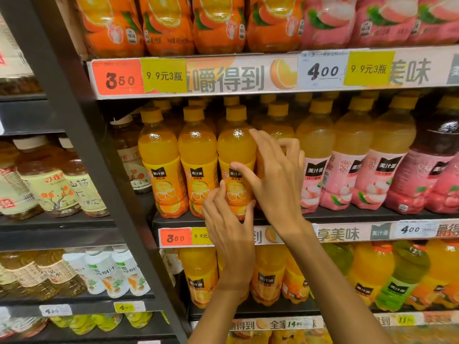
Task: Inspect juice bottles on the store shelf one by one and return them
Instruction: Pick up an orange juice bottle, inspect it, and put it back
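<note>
Both hands on third orange juice bottle: left hand cups base at 6 o'clock, right hand wraps its 3 o'clock side. Seating or pulling, unclear; next needs firm grip.

You face a dark metal shelf upright dividing two shelving bays; price strips line the shelf edges.
</note>
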`<state>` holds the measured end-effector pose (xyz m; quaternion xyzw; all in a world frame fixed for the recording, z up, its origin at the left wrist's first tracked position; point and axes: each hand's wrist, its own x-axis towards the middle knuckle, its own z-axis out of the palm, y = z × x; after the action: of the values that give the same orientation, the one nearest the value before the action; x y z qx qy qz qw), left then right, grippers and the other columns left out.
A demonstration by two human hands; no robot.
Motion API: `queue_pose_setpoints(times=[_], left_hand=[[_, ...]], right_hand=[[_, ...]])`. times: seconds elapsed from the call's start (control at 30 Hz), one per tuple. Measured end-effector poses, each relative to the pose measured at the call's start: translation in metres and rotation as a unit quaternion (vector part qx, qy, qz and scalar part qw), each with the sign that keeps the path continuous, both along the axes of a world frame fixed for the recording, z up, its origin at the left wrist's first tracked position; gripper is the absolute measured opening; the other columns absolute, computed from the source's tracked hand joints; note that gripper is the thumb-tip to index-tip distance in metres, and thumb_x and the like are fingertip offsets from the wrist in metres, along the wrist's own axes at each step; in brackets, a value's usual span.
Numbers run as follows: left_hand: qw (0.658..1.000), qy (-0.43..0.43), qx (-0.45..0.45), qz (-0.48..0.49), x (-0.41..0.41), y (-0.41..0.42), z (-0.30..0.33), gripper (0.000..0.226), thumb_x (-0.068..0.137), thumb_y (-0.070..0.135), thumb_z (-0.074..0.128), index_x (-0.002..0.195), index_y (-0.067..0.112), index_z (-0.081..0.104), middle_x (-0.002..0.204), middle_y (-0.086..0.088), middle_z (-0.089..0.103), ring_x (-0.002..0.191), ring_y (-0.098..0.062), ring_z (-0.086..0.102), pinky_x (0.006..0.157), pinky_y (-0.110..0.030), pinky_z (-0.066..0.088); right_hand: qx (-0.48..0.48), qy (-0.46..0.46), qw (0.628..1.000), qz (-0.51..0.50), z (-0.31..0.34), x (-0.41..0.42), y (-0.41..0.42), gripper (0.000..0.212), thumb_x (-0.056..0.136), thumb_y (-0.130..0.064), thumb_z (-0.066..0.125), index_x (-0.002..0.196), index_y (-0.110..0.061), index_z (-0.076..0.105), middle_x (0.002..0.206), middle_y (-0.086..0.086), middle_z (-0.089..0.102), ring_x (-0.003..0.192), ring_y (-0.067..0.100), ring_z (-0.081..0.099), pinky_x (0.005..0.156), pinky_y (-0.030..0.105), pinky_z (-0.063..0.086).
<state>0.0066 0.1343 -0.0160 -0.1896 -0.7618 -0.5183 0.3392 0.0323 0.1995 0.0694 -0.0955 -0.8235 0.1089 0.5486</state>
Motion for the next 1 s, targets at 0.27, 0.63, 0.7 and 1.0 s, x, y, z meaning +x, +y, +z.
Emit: queue_pose_setpoints(times=[0.27,0.63,0.7,1.0], left_hand=[[0.998,-0.035,-0.055,0.023,-0.002,0.010,0.007,0.074,0.068,0.016,0.083,0.131,0.002,0.047,0.120,-0.016,0.053,0.105,-0.029,0.060,0.076,-0.040,0.055],[0.999,-0.006,-0.031,-0.022,0.008,0.003,0.006,0.052,0.080,0.008,0.072,0.126,0.000,0.049,0.120,-0.016,0.051,0.071,-0.013,0.054,0.061,-0.032,0.056],[0.999,-0.009,-0.026,-0.025,0.009,0.003,0.006,0.047,0.079,0.004,0.072,0.122,0.000,0.052,0.114,-0.016,0.053,0.070,-0.011,0.052,0.057,-0.031,0.055],[0.991,-0.012,-0.070,-0.117,0.017,-0.004,0.005,0.042,0.082,0.005,0.066,0.122,0.006,0.054,0.112,-0.008,0.056,0.102,-0.020,0.056,0.080,-0.027,0.049]], right_hand=[[0.016,0.017,0.999,-0.026,0.001,-0.005,0.000,0.052,0.085,-0.044,0.064,0.122,-0.007,0.063,0.119,0.006,0.066,0.097,0.025,0.051,0.078,0.032,0.033],[0.034,-0.020,0.978,-0.205,0.008,0.003,0.031,0.062,0.094,-0.054,0.040,0.103,0.004,0.060,0.094,0.019,0.064,0.122,0.035,0.039,0.098,0.044,0.022],[0.040,-0.010,0.980,-0.194,0.007,0.004,0.030,0.059,0.093,-0.052,0.043,0.103,0.004,0.060,0.092,0.018,0.064,0.122,0.039,0.044,0.099,0.045,0.022],[-0.149,0.079,0.977,0.133,0.000,0.030,0.020,0.064,0.082,-0.027,0.075,0.134,-0.003,0.046,0.129,0.008,0.048,0.123,0.013,0.040,0.104,0.025,0.036]])
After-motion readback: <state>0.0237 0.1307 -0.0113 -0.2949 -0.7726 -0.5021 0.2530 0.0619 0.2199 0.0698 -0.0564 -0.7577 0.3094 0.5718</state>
